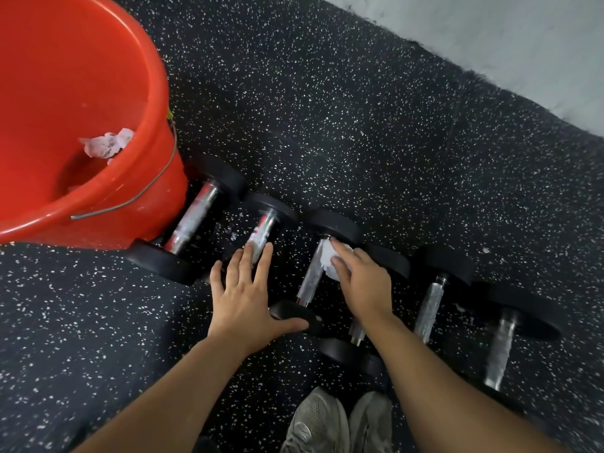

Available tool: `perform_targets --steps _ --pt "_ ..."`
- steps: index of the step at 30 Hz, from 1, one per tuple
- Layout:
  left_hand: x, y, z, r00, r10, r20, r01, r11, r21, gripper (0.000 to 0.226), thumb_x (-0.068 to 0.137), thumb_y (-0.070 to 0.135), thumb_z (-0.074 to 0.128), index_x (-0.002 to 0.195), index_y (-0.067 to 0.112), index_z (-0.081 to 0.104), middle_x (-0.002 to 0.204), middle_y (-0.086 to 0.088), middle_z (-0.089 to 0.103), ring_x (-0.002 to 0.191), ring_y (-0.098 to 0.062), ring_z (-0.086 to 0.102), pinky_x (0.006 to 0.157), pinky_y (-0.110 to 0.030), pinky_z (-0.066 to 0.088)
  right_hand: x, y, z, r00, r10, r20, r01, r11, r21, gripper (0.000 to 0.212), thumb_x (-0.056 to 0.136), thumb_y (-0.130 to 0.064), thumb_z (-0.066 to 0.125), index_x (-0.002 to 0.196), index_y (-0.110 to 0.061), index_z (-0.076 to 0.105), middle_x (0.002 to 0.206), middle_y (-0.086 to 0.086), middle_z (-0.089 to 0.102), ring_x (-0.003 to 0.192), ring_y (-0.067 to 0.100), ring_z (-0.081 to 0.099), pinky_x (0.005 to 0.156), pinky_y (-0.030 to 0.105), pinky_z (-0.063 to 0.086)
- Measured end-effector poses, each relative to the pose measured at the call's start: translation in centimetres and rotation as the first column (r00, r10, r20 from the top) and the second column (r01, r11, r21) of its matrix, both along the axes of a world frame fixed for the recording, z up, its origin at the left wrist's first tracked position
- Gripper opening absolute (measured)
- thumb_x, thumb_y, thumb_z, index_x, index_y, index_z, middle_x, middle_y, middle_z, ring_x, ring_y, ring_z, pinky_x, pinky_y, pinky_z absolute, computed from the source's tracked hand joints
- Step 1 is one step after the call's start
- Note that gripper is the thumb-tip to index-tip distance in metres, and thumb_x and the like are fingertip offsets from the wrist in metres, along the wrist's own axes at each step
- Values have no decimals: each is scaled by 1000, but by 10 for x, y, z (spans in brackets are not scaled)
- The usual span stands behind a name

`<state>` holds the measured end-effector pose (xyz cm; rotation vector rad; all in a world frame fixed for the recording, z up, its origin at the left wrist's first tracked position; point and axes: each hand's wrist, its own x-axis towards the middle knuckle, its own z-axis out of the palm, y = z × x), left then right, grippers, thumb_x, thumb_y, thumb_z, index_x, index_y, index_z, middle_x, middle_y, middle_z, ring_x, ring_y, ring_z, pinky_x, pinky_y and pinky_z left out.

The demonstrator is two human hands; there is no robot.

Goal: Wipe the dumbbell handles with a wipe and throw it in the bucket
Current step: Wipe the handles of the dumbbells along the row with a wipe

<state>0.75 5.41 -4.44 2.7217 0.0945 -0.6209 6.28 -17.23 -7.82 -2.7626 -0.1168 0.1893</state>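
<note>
right hand [361, 282] fingers press crumpled white wipe [328, 261] on third chrome dumbbell handle [312, 276]; left hand [248, 299] flat, fingers spread. mid-wiping; next, remaining handles, then orange plastic bucket [143, 76].

Beyond our hands [248, 289], the speckled floor [376, 119] lies open up to the pale wall [523, 37]. To their left the red bucket [98, 191] blocks the way, touching the first dumbbell [192, 220]. The row of dumbbells leaves only narrow gaps between the black heads. Behind our hands, our shoes [336, 423] crowd the floor; the left near side is bare floor.
</note>
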Motion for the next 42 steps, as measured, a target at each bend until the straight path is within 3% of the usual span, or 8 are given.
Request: perform_targets --steps 3,6,11,17,21,26,32,42 --pt "0 0 -1 1000 0 9 0 1000 -3 147 51 106 42 156 30 -28 171 -5 -16 157 -25 -13 124 -56 -11 1 6 -4 997 71 41 -73 997 37 40 106 -36 46 146 -39 50 96 -6 68 69 17 64 55 37 52" --pt "-1 0 -3 1000 -2 15 2 1000 -3 147 51 106 41 157 30 -26 171 -5 -15 157 -25 -12 123 -56 -10 4 10 -8 998 50 -36 -46 995 88 39 107 -41 42 145 -43 49 114 -4 68 89 19 67 71 39 56" --pt "0 1 -3 1000 -6 6 6 1000 1 147 51 106 41 156 29 -27 170 -4 -19 156 -25 -14 123 -57 -10 3 13 -4 985 96 -143 -51 954 295 32 105 -28 49 134 -31 65 137 -7 64 120 9 61 98 13 45" --pt "0 1 -2 1000 -2 3 2 1000 -9 147 51 105 42 156 29 -28 170 -2 -22 156 -24 -15 123 -57 -10 -15 11 3 895 376 -239 -285 896 341 28 103 -27 53 125 -29 70 134 -9 66 124 5 60 105 30 48" --pt "-1 1 -3 1000 -3 16 3 1000 -17 147 52 104 45 157 29 -26 170 -2 -20 156 -24 -14 123 -57 -10 -25 12 6 884 401 -241 -293 876 383 29 103 -34 52 127 -33 68 134 -14 66 124 0 59 105 29 48" --pt "-1 1 -3 1000 0 17 0 1000 -16 147 52 104 45 157 29 -27 171 -2 -19 157 -24 -13 123 -56 -10 -9 15 13 898 407 -167 -396 913 99 46 100 -52 35 132 -38 64 124 -3 73 109 20 70 89 32 54" --pt "-1 1 -3 1000 -3 18 3 1000 -9 148 51 105 42 157 29 -27 171 -1 -18 157 -23 -13 123 -57 -11 26 20 10 994 109 17 -110 989 99 32 105 -29 51 132 -24 67 120 4 74 103 20 72 87 29 55" --pt "0 1 -1 1000 -5 10 5 1000 -15 147 53 104 44 156 28 -28 171 -2 -17 156 -23 -14 123 -57 -11 7 20 8 914 343 -219 -318 938 142 32 105 -37 49 129 -28 68 134 -2 67 117 17 65 91 18 41"
